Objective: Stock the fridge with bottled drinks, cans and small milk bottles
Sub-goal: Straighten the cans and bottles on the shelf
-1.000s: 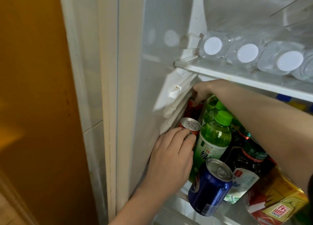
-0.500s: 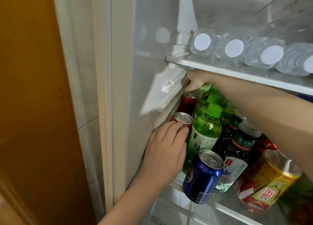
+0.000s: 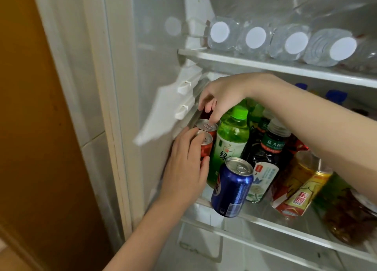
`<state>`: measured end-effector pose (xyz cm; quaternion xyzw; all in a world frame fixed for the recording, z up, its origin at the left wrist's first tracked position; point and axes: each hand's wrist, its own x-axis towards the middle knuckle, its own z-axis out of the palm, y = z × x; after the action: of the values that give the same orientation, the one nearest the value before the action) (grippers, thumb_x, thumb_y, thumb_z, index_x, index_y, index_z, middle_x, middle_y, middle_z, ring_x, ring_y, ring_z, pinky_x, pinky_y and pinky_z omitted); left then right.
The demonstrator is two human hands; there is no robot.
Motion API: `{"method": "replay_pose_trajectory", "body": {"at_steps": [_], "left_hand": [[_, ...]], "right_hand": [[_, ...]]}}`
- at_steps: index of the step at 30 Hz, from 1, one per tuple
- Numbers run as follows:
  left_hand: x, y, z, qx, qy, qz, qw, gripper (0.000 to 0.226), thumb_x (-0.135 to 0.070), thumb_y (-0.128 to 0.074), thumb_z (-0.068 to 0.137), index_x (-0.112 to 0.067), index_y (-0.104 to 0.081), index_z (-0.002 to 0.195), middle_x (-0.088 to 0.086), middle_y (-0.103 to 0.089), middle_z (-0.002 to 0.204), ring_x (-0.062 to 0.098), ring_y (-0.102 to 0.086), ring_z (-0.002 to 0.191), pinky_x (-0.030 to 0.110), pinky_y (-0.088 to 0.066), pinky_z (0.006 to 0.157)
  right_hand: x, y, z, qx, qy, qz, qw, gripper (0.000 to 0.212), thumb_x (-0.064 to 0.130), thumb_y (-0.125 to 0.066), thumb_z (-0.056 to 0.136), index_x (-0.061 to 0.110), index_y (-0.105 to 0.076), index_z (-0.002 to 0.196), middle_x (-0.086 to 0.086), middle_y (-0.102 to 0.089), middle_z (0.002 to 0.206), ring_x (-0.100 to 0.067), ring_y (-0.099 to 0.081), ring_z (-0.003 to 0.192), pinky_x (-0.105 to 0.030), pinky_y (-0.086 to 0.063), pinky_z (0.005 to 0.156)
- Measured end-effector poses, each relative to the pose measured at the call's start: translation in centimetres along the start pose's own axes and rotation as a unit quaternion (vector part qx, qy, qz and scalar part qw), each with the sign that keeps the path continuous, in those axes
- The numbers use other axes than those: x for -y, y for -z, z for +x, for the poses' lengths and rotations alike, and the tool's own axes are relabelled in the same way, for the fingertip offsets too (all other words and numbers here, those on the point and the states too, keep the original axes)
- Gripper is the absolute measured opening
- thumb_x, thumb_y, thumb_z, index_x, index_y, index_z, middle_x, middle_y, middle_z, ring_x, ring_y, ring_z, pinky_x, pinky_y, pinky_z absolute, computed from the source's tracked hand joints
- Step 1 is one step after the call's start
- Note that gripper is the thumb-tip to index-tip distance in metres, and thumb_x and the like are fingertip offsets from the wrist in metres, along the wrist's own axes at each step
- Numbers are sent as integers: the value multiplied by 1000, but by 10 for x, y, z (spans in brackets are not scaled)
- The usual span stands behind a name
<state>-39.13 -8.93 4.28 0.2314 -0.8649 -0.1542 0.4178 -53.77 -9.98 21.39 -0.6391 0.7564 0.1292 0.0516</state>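
Two red cans stand upright, lids up, in a file against the fridge wall point(image 3: 155, 66) on the lower shelf point(image 3: 271, 222). The rear red can point(image 3: 206, 126) sits just at the twelve o'clock of the front red can point(image 3: 205, 148).

The left hand point(image 3: 183, 168) comes in from six o'clock with fingers and thumb curled round the front red can. The right hand point(image 3: 221, 95) reaches across from three o'clock beneath the upper shelf point(image 3: 244, 63). Its fingers hang loosely bent over the rear red can's lid, gripping nothing I can see.

It is crowded in there. A green-capped bottle point(image 3: 230, 142) stands hard by the cans at their three o'clock. White rail brackets point(image 3: 183, 99) jut from the wall at eleven o'clock. A blue can point(image 3: 231, 187) with a Pepsi globe stands at the shelf's front edge, at four o'clock of the left hand.

The green-capped bottle's label shows "绿". The dark bottle point(image 3: 265, 158) beside it has a green band reading "东方树". A yellow-and-red bottle point(image 3: 295, 191) further toward three o'clock reads "东鹏".

Up at one o'clock, clear water bottles point(image 3: 256, 38) lie on their sides, with four white caps facing out.
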Motion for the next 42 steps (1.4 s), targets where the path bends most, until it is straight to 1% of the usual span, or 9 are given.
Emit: {"method": "replay_pose_trajectory", "body": {"at_steps": [4, 9, 13, 17, 21, 26, 30, 37, 42], "left_hand": [[2, 1, 0, 10, -6, -2, 1000, 49, -11, -62, 86, -5, -49, 132, 9, -43, 139, 23, -35, 134, 32, -28, 114], [3, 1, -1, 10, -9, -2, 1000, 49, -14, -61, 87, -9, -48, 134, 5, -41, 141, 19, -32, 136, 30, -26, 115], [4, 1, -2, 4, -13, -5, 1000, 49, -12, -64, 86, -7, -50, 132, 7, -43, 139, 21, -34, 135, 26, -23, 114], [4, 1, -2, -2, -14, -6, 1000, 49, -13, -64, 86, -9, -50, 132, 6, -43, 140, 20, -34, 135, 28, -25, 114], [4, 0, -2, -1, -12, 2, 1000, 48, -14, -63, 87, -9, -50, 132, 5, -43, 141, 20, -33, 136, 27, -24, 114], [5, 0, -2, 1, -10, 6, 1000, 47, -15, -63, 86, -10, -50, 131, 4, -43, 140, 17, -31, 136, 20, -16, 113], [6, 0, -2, -2, -14, 10, 1000, 48, -15, -64, 85, -9, -51, 130, 5, -45, 138, 17, -33, 134, 16, -11, 113], [7, -3, -2, -16, -17, 22, 999, 46, -23, -52, 86, -11, -50, 131, 4, -45, 138, 17, -34, 134, 20, -15, 113], [10, -5, -2, -25, -28, 18, 999, 45, -22, -52, 86, -9, -51, 129, 6, -46, 136, 20, -37, 134, 27, -26, 112]], "right_hand": [[5, -6, 4, 33, 9, -15, 999, 67, 30, -82, 68, 26, -54, 128, 7, -59, 115, -12, -57, 105, -28, -48, 93], [9, -10, 12, 38, 26, -55, 997, 69, 38, -82, 65, 32, -53, 127, 13, -50, 105, -10, -53, 97, -24, -48, 80], [8, -15, 17, 41, 36, -55, 997, 65, 41, -81, 65, 28, -55, 124, 7, -61, 112, -14, -59, 97, -30, -52, 84], [4, -13, 21, 36, 32, -47, 998, 59, 43, -80, 66, 25, -59, 119, 4, -66, 107, -15, -62, 95, -32, -53, 84], [-2, -11, 31, 35, 17, -45, 998, 59, 40, -80, 68, 21, -60, 119, 2, -66, 109, -16, -61, 97, -30, -52, 85], [-8, -8, 46, 32, 2, -54, 998, 51, 37, -80, 69, 18, -64, 114, 3, -66, 101, -14, -61, 88, -25, -49, 71], [-17, -1, 52, 16, -18, -46, 999, 53, 36, -81, 68, 19, -62, 114, 8, -60, 92, -10, -57, 79, -33, -55, 78], [-25, -1, 59, 0, -12, -56, 998, 57, 26, -82, 69, 14, -61, 121, -5, -62, 113, -22, -60, 94, -29, -50, 75], [-30, -6, 64, 7, -6, -69, 998, 59, 18, -82, 68, 14, -60, 123, 0, -56, 101, -11, -51, 74, -12, -43, 49]]}}
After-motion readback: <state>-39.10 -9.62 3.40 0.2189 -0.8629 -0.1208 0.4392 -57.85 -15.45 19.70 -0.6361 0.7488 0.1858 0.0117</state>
